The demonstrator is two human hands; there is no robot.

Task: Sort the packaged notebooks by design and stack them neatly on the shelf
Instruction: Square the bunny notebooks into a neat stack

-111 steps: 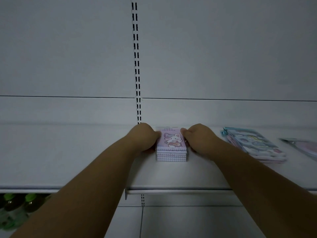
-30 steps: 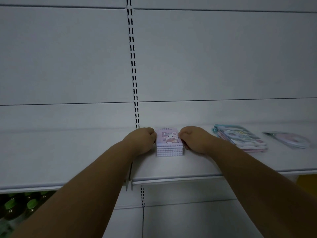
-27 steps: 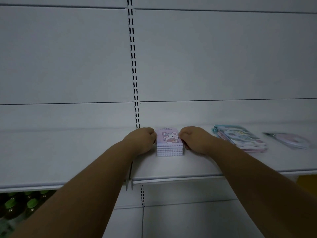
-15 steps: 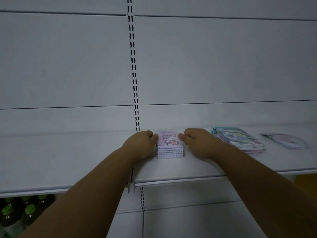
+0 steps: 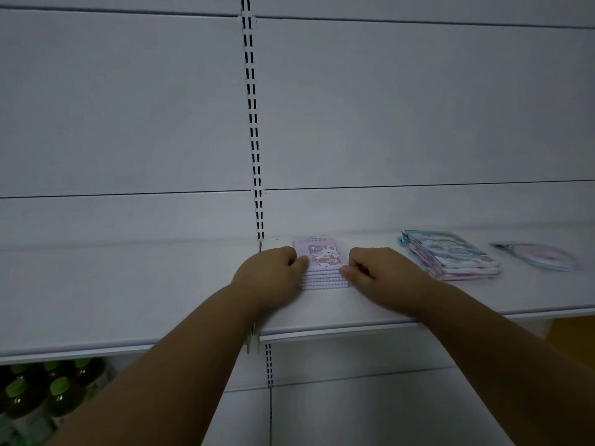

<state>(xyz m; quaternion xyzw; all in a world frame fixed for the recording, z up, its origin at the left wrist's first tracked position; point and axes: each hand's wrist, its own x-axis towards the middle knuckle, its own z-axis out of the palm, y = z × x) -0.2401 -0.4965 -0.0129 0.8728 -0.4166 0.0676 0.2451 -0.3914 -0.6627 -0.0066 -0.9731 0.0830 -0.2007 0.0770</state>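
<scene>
Left hand (image 5: pixel 269 278) and right hand (image 5: pixel 380 275), fingers curled, grip opposite sides of the purple notebook stack (image 5: pixel 323 267) near the shelf's (image 5: pixel 128 284) back edge.

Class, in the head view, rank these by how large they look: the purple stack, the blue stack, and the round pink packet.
1. Blue stack.
2. Round pink packet, purple stack: too close to rank; hands hide the stack's sides.
</scene>
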